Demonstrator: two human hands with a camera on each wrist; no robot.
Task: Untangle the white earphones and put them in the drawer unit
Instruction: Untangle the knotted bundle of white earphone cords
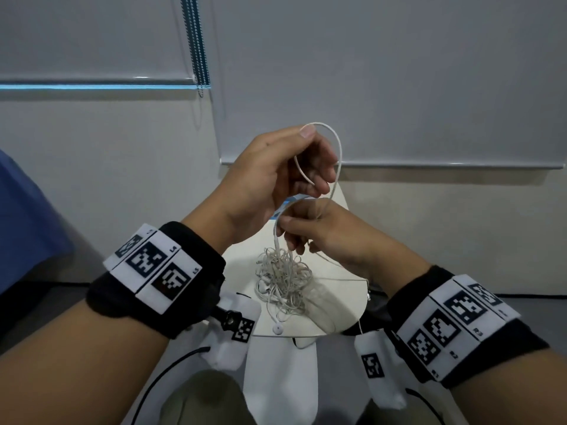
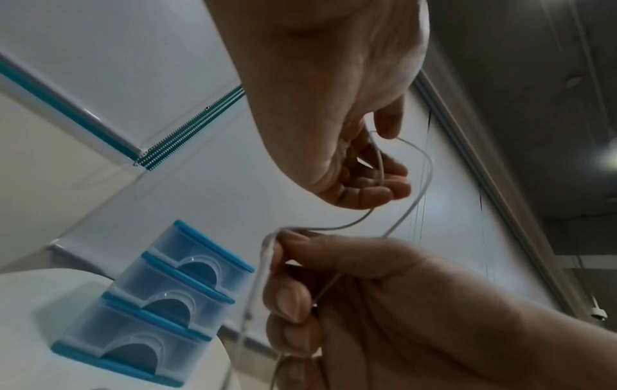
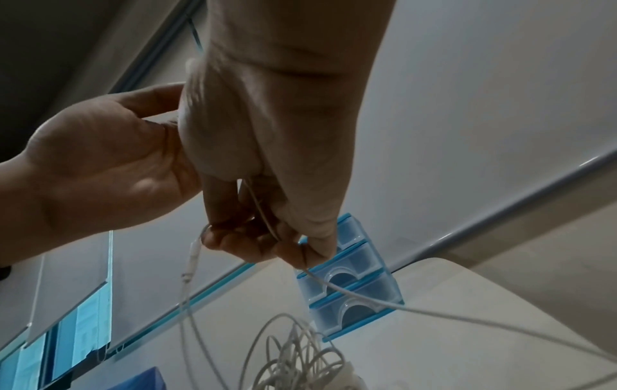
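Above a small white table [image 1: 343,289], both forearms reach forward with the hands raised and close together, the left hand [image 1: 270,176] higher than the right hand [image 1: 331,231]. Left fingers curl round a loop of thin white cable that arcs over the thumb. Just below, the right thumb and fingers pinch the same cable where it drops toward the table. White earphones [image 1: 283,282] hang from that grip in a dense knot of loops resting on the tabletop, one earbud [image 1: 278,329] lying loose near the front edge. A blue-trimmed clear drawer unit [image 2: 147,303] of stacked drawers stands at the table's far end, apart from the tangle, its drawers closed.
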